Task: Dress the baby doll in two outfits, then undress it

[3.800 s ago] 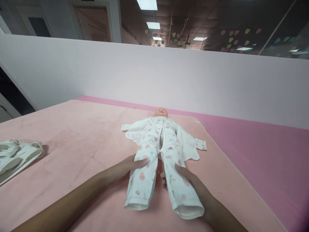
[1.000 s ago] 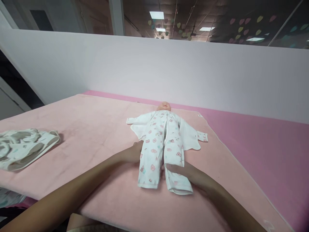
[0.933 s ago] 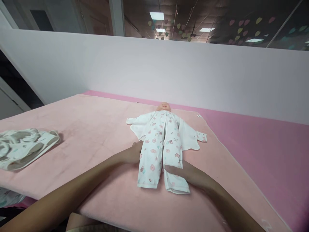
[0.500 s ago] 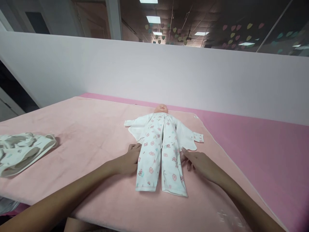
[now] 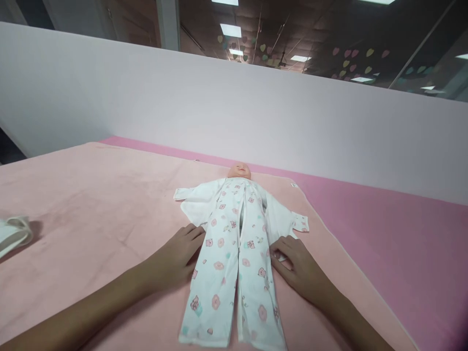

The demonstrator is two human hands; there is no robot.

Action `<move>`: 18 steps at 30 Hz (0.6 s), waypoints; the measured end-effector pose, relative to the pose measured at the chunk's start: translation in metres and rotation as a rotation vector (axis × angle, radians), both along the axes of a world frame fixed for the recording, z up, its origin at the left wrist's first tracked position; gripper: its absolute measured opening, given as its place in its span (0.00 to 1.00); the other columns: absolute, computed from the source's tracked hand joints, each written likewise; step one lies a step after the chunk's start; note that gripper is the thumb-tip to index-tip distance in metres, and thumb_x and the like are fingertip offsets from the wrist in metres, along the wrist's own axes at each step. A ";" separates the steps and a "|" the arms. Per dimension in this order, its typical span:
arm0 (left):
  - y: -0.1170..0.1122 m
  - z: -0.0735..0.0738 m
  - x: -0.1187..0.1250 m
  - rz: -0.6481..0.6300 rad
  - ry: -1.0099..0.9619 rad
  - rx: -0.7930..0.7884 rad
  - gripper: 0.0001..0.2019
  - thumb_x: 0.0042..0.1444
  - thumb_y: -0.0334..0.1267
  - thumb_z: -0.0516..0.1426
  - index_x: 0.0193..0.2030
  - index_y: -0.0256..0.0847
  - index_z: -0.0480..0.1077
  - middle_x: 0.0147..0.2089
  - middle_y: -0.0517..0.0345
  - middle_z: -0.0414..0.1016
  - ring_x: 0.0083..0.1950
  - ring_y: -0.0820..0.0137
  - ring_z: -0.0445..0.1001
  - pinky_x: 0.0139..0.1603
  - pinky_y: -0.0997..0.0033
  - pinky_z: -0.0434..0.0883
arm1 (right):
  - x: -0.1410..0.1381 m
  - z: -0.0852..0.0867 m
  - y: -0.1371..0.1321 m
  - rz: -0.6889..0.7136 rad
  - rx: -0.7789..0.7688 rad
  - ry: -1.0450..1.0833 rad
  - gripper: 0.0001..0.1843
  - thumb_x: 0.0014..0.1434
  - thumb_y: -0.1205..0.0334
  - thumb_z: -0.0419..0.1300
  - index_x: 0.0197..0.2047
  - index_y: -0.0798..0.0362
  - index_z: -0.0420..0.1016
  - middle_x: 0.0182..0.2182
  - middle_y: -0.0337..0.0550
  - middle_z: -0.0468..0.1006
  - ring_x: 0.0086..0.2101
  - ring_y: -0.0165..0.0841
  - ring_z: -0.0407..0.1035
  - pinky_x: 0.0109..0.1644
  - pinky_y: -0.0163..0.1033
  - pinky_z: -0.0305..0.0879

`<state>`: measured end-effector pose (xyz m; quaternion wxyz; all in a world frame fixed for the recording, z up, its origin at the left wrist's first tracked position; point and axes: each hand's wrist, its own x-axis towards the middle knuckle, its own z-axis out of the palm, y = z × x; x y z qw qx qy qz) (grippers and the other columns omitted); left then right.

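In the middle of the scene, lying lengthwise with both legs toward the near side, a white printed garment [image 5: 250, 278], atop a pink blanket [image 5: 109, 195]. Looks well along as regards straightening, to judge by the smooth, nearly parallel legs and by the sleeves [image 5: 300, 223], spread out far left and far right. Looks unfinished higher up, with plain white flaps [image 5: 197, 207] splayed to either side instead of folded across, and with a long slit parted down the centre. Shows nothing done up; cannot make out ties or snaps at this size, nor tell one layered piece from two. Just beyond, at the far end, a doll's head [image 5: 239, 170], upturned and bare; no trunk or limbs in sight, hence no judging the fit beneath. At the garment's left edge, the left hand [image 5: 185, 251], knuckles up and fingers loosely curled, touching the side of the cloth; cannot tell gripping from merely resting. At the right edge, the right hand [image 5: 298, 265], thumb and forefinger close together against the cloth, perhaps pinching, but cannot tell for certain. Well apart at the left, partly out of view, a pale bundle of cloth [image 5: 14, 234], seemingly not in use; farthest off, beyond the blanket, a plain white wall [image 5: 234, 112]
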<state>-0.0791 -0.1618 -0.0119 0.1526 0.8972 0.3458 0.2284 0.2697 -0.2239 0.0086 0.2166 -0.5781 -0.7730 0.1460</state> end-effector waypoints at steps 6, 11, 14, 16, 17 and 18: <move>-0.002 0.010 -0.006 0.050 0.064 -0.143 0.13 0.73 0.41 0.47 0.42 0.46 0.72 0.41 0.53 0.76 0.41 0.60 0.69 0.48 0.57 0.69 | 0.004 -0.008 0.000 -0.120 -0.042 0.029 0.09 0.70 0.52 0.57 0.39 0.42 0.76 0.35 0.44 0.79 0.36 0.43 0.74 0.40 0.49 0.70; 0.002 0.008 -0.005 0.131 -0.042 -0.132 0.14 0.73 0.44 0.47 0.48 0.47 0.73 0.49 0.51 0.77 0.47 0.58 0.71 0.51 0.54 0.71 | 0.011 -0.024 0.004 -0.194 0.096 0.047 0.12 0.65 0.48 0.62 0.50 0.41 0.77 0.38 0.46 0.80 0.39 0.47 0.75 0.43 0.53 0.72; 0.006 0.007 -0.007 0.101 -0.039 -0.133 0.14 0.73 0.43 0.48 0.55 0.48 0.73 0.55 0.51 0.76 0.54 0.57 0.71 0.56 0.53 0.71 | 0.015 -0.028 0.007 -0.157 0.169 0.013 0.15 0.65 0.46 0.65 0.51 0.41 0.77 0.45 0.48 0.81 0.45 0.50 0.74 0.49 0.57 0.71; 0.009 0.007 -0.011 0.094 -0.022 -0.151 0.14 0.73 0.42 0.47 0.52 0.48 0.74 0.53 0.52 0.77 0.52 0.58 0.71 0.57 0.53 0.70 | 0.016 -0.028 0.006 -0.147 0.170 0.016 0.16 0.65 0.45 0.65 0.52 0.41 0.77 0.48 0.49 0.81 0.49 0.52 0.73 0.52 0.58 0.70; 0.010 0.007 -0.013 0.108 -0.032 -0.157 0.15 0.74 0.42 0.47 0.50 0.47 0.74 0.51 0.53 0.78 0.51 0.59 0.72 0.56 0.53 0.70 | 0.015 -0.027 0.005 -0.156 0.161 0.027 0.17 0.65 0.45 0.65 0.53 0.41 0.76 0.50 0.49 0.81 0.50 0.52 0.73 0.53 0.59 0.70; 0.011 0.008 -0.016 0.136 -0.059 -0.164 0.16 0.74 0.42 0.46 0.48 0.47 0.75 0.50 0.54 0.79 0.49 0.59 0.72 0.56 0.53 0.70 | 0.014 -0.024 0.004 -0.175 0.148 0.044 0.18 0.66 0.44 0.65 0.54 0.41 0.76 0.51 0.50 0.80 0.51 0.53 0.72 0.53 0.59 0.70</move>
